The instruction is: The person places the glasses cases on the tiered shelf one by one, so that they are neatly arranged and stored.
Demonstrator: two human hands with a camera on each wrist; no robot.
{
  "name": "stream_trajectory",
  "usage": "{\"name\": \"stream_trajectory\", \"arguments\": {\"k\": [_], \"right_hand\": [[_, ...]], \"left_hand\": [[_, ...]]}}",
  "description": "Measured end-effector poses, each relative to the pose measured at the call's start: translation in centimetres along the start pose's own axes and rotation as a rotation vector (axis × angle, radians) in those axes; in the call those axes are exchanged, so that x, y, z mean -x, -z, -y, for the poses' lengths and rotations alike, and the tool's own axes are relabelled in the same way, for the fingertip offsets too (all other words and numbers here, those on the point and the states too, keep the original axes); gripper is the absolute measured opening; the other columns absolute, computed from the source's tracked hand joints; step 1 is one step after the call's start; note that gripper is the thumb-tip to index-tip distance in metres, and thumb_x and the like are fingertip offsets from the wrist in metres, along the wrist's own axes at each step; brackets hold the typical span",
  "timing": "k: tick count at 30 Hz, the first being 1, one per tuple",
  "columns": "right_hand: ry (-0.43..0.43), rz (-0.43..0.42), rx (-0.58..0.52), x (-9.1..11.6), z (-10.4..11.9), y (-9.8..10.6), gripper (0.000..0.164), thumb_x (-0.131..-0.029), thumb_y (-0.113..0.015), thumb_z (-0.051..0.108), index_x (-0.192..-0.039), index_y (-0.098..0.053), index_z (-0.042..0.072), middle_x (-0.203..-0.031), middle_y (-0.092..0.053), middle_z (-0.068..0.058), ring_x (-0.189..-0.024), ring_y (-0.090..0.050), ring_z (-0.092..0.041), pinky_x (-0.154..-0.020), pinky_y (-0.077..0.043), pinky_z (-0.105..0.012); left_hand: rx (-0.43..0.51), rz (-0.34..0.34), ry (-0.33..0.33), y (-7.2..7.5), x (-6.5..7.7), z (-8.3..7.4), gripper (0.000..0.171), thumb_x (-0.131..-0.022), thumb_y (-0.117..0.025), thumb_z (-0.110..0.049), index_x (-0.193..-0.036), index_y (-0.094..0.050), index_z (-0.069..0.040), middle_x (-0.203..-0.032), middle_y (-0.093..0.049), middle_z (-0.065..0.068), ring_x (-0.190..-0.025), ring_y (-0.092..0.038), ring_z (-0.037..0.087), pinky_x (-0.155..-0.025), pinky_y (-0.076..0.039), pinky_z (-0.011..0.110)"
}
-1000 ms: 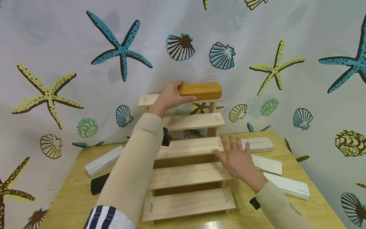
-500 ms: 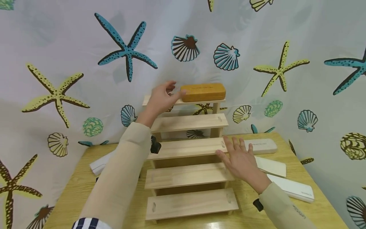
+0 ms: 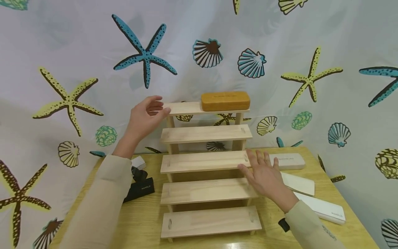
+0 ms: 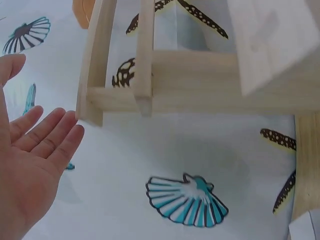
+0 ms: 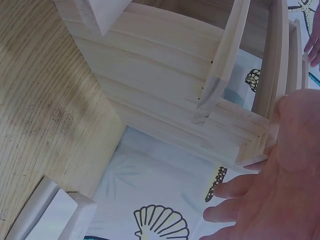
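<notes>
A stepped wooden rack [image 3: 199,135] with several shelves stands on the table. On the right half of its top shelf lies an orange-brown glasses case [image 3: 225,101], whose corner [image 4: 83,12] also shows in the left wrist view. My left hand [image 3: 144,117] holds nothing; its relaxed, slightly bent fingers are near the left end of the top shelf. At the right end of the middle shelf, my right hand [image 3: 264,178] rests with fingers spread. In the right wrist view that hand [image 5: 280,190] lies beside the rack's side.
Right of the rack lie a pale grey case [image 3: 289,161], a cream case [image 3: 300,184] and a white case [image 3: 323,208]. A black case [image 3: 143,189] and a partly hidden white case [image 3: 139,162] lie on the left. Behind hangs a seashell-patterned curtain [image 3: 186,20].
My left hand has let go of the orange-brown glasses case and drawn away left and slightly down. The case stays on the top shelf. My right hand keeps its place on the rack.
</notes>
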State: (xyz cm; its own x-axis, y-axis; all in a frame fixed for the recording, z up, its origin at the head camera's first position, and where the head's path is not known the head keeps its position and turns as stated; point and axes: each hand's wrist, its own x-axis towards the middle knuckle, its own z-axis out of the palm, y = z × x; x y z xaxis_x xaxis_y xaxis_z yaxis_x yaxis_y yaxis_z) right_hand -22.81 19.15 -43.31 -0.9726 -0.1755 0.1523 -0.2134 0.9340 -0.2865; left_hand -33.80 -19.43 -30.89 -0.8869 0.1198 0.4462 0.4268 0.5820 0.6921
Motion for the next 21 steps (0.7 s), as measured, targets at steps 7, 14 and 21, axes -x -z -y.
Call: {"name": "stream_trajectory", "arguments": {"k": [7,14,21], "right_hand": [[0.004,0.002,-0.009,0.1,0.0,-0.1,0.078,-0.111,-0.034,0.061,-0.169,-0.023,0.011,-0.166,-0.032,-0.033,-0.156,-0.023,-0.058,-0.118,-0.014,-0.083],[0.011,-0.012,-0.004,0.0,-0.1,-0.2,0.077,-0.111,-0.034,0.061,-0.169,-0.023,0.012,-0.166,-0.033,-0.033,-0.155,-0.024,-0.058,-0.118,-0.015,-0.083],[0.013,-0.016,-0.011,0.0,-0.1,-0.2,0.077,-0.111,-0.035,0.061,-0.169,-0.024,0.011,-0.166,-0.034,-0.033,-0.155,-0.025,-0.058,-0.117,-0.016,-0.083]], "left_hand": [[-0.010,-0.009,0.018,2.1,3.4,2.6,0.061,-0.102,-0.071,-0.039,-0.152,-0.053,-0.010,-0.143,-0.064,0.021,-0.129,-0.063,0.038,-0.109,-0.051,0.054],[0.004,0.081,0.104,3.2,7.9,6.0,0.067,-0.103,-0.069,-0.040,-0.158,-0.046,-0.009,-0.147,-0.060,0.023,-0.136,-0.057,0.041,-0.114,-0.046,0.057],[-0.055,0.108,0.180,3.7,12.0,9.9,0.067,-0.102,-0.070,-0.041,-0.156,-0.048,-0.008,-0.149,-0.060,0.022,-0.137,-0.057,0.041,-0.111,-0.048,0.055]]}}
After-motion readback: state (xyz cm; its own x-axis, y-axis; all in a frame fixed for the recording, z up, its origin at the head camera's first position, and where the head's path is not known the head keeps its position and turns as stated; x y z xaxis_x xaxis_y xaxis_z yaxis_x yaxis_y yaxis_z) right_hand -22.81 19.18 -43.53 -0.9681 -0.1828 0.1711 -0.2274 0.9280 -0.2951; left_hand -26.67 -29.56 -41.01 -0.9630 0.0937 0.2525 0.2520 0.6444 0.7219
